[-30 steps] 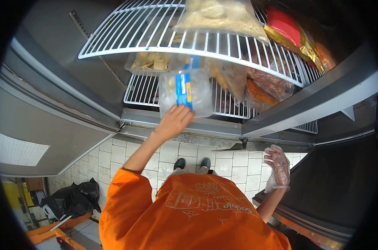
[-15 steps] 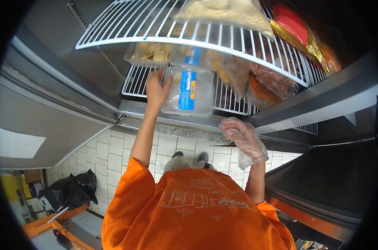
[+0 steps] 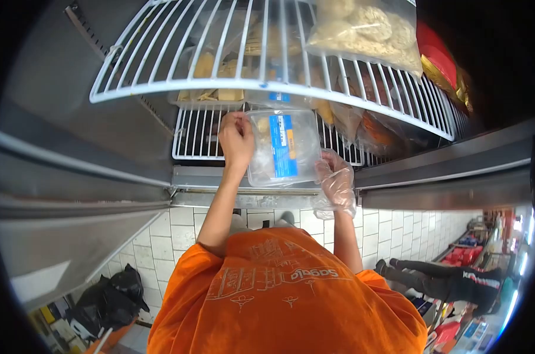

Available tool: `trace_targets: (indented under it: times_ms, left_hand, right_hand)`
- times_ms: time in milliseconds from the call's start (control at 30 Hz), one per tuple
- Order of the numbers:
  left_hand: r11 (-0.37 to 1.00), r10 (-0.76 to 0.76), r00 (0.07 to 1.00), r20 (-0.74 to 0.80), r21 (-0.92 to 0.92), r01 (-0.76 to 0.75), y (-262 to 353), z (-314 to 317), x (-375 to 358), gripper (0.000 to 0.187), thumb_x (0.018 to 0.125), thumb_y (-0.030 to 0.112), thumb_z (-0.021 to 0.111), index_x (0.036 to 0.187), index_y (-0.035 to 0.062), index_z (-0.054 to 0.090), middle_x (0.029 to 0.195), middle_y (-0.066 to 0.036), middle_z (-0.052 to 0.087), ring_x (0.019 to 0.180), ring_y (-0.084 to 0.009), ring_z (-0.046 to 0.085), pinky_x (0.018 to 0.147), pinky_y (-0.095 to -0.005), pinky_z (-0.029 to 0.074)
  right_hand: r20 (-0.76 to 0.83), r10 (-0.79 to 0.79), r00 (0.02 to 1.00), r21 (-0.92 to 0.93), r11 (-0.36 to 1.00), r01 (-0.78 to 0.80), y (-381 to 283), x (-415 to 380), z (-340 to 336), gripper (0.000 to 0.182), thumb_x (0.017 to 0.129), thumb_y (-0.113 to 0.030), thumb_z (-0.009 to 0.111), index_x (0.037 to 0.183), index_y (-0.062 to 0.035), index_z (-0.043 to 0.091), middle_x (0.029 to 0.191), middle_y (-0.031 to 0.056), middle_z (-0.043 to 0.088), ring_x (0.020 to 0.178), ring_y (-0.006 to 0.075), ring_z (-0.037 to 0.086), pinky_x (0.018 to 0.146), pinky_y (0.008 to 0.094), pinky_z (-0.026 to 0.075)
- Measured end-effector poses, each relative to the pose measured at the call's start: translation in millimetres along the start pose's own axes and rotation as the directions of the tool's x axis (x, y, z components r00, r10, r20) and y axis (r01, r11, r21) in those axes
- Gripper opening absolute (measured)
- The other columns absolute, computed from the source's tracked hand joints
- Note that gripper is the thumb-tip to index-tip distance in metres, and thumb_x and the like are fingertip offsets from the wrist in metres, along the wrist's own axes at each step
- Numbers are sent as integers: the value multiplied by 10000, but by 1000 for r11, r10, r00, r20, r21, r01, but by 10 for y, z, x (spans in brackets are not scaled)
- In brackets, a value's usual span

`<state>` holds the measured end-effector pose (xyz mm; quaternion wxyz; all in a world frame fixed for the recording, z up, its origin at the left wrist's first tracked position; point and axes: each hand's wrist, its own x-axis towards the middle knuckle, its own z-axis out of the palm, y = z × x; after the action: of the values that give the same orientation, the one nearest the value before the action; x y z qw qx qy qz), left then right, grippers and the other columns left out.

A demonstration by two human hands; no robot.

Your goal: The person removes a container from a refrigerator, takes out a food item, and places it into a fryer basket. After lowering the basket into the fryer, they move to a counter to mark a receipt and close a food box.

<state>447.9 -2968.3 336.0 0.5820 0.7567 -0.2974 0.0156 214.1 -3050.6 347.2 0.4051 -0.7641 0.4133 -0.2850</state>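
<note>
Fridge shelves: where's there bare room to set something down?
The upper wire shelf looks bare at its left end; at right, a bag of pale patties and a red packet crowd it. The lower shelf has a free patch between its left edge and the left hand; a tub borders it behind, bags crowd the right.

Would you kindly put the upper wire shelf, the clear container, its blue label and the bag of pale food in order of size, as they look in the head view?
1. Upper wire shelf
2. Clear container and bag of pale food: too alike to rank
3. Blue label
</note>
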Motion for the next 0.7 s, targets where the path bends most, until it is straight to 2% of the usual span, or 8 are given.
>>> trace_targets:
  times_ms: [167, 300, 400, 433, 533, 567, 633, 700]
  left_hand:
    - [994, -47, 999, 26, -102, 49, -104, 31, -16, 62, 867, 47, 578, 903, -4, 575, 773, -131, 575, 609, -221, 567, 578, -346, 459]
    - [973, -99, 986, 132, -197, 124, -217, 34, 6, 85, 871, 43, 585, 936, -12, 582, 812, -104, 573, 622, -177, 550, 573, -320, 451]
    - [947, -76, 964, 253, -285, 150, -53, -316, -268, 355, 884, 52, 598, 1230, 8, 534, 999, -98, 589, 823, -149, 580, 623, -289, 506]
    - [922, -85, 950, 302, -338, 190, -121, -411, -446, 479, 883, 73, 616, 1330, 17, 453, 1132, -137, 561, 946, -177, 580, 673, -287, 536]
    - [968, 140, 899, 416, -248, -36, -132, -639, -917, 869, 753, 206, 795, 1410, -28, 277, 1300, -247, 422, 1150, -334, 494, 946, -453, 457]
    - [968, 140, 901, 411, -250, -37, -119, -611, -1018, 869, 753, 206, 795, 1410, -28, 277, 1300, -247, 422, 1150, -334, 494, 946, -453, 457]
    - [986, 110, 925, 365, -157, -55, -15, -528, -1143, 1099, 649, 241, 878, 1441, -42, 170, 1365, -249, 335, 1253, -368, 402, 1036, -473, 346]
    - [988, 18, 929, 370, -146, 39, -1, -426, -1164, 1208, 596, 283, 909, 1446, -39, 113, 1406, -269, 252, 1293, -400, 319, 1053, -502, 308]
  right_hand:
    - [-250, -43, 967, -19, 999, 39, -199, -32, 92, 173, 770, -53, 715, 928, -3, 667, 713, 80, 664, 634, 138, 629, 606, 276, 493]
    - [-135, 70, 988, -55, 995, -78, -235, 6, 51, 86, 777, -33, 721, 815, -10, 648, 687, 37, 635, 587, 95, 534, 540, 262, 437]
    - [6, 363, 932, 210, 910, -357, -152, 56, 46, 109, 808, -53, 719, 769, -39, 618, 701, -44, 575, 626, 48, 453, 545, 240, 396]
    - [9, 338, 941, 211, 919, -332, -138, 90, 47, 109, 808, -53, 719, 769, -39, 618, 701, -44, 575, 626, 48, 453, 545, 240, 396]
    - [61, 366, 929, 285, 885, -367, -261, 63, 47, 163, 788, -22, 746, 753, -54, 591, 737, -2, 608, 637, 55, 492, 557, 230, 414]
    - [62, 361, 930, 283, 888, -363, -283, 57, 65, 163, 788, -22, 746, 753, -54, 591, 737, -2, 608, 637, 55, 492, 557, 230, 414]
    - [123, 457, 881, 469, 756, -457, -299, 21, 95, 175, 786, -22, 753, 770, -69, 585, 746, 13, 622, 625, 66, 524, 541, 230, 419]
    - [150, 459, 875, 534, 707, -463, -316, -55, 155, 138, 821, -37, 723, 808, -66, 589, 757, 42, 647, 585, 89, 557, 504, 237, 430]
